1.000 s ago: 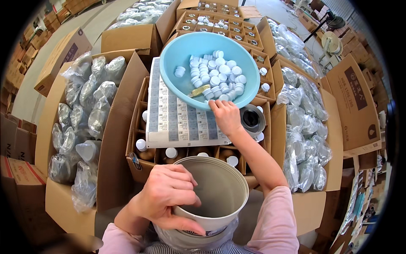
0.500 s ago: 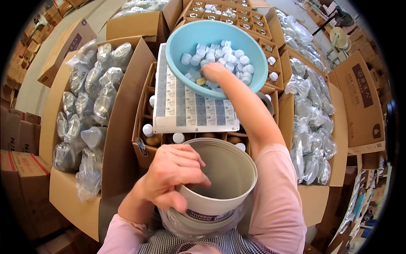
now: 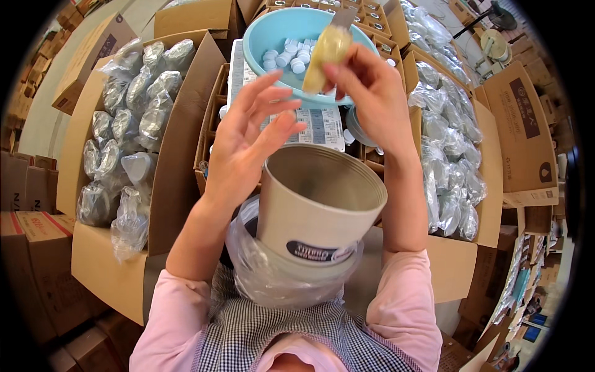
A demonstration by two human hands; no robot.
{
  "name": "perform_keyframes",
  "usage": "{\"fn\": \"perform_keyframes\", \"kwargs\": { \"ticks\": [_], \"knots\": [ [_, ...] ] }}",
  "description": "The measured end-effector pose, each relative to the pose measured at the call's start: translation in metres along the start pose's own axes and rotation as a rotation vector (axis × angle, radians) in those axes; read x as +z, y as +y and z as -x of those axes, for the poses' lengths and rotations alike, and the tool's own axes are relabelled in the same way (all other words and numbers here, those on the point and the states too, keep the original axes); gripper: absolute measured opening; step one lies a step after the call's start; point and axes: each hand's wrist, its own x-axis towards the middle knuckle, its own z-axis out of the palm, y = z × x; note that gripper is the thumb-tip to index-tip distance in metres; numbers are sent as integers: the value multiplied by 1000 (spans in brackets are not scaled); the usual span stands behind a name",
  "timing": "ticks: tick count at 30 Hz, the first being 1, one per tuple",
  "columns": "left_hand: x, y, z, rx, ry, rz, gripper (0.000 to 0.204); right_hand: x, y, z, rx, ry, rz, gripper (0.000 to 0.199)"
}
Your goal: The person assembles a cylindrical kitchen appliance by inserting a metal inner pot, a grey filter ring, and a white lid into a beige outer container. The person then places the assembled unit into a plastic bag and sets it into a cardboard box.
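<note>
A: What do you see close by?

B: A checked apron [image 3: 266, 338], with pink sleeves [image 3: 403, 291] on both sides. Just past it is a big beige tub [image 3: 297, 217], open at the top. A clear plastic bag [image 3: 266, 273] is bunched around its low part.

A: And next to the tub?

B: Two brown boxes, both full of things in shiny bags. The left box [image 3: 180, 124] and the right box [image 3: 489, 161] each reach far back.

A: Where are the hands?

B: The left hand [image 3: 251, 133] is up by the tub's left edge, with its fingers spread. I can't tell if it touches the tub. The right hand [image 3: 372, 90] is a bit farther off, and it pinches a long yellow thing [image 3: 328, 53] with a flat grey end [image 3: 344, 18].

A: Where is that yellow thing?

B: Up in the air — it hides some of the right side of a blue bowl [image 3: 254, 43]. Lots of white caps [image 3: 284, 59] lie in the bowl. A printed sheet [image 3: 325, 121] pokes out under its near side.

A: What is way back?

B: A box with little squares [image 3: 378, 18] is behind the bowl, and a dark fan [image 3: 501, 22] stands far off, on the right.
</note>
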Motion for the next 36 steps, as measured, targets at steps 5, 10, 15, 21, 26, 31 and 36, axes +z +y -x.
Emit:
{"fn": "perform_keyframes", "kwargs": {
  "ticks": [5, 10, 15, 21, 26, 31, 36],
  "knots": [
    [11, 5, -11, -109, -136, 142, 45, 5, -44, 47, 217, -199, -195, 16],
    [17, 11, 0, 77, -5, -9, 40, 0, -52, 56, 216, -142, -61, 23],
    [-24, 47, 41, 194, -32, -276, 38, 9, -77, 107, 63, -70, 458, 26],
    [-35, 49, 95, 162, -216, -628, 21, 21, -81, 141, -48, -147, 699, 80],
    [-43, 50, 110, 119, -282, -681, 10, 35, -92, 161, -132, -126, 802, 132],
    [-35, 58, 110, -88, -340, -606, 13, 35, -92, 168, -124, -151, 735, 137],
    [-37, 49, 106, 4, -355, -627, 16, 34, -97, 169, -136, -202, 711, 139]
  ]
}}
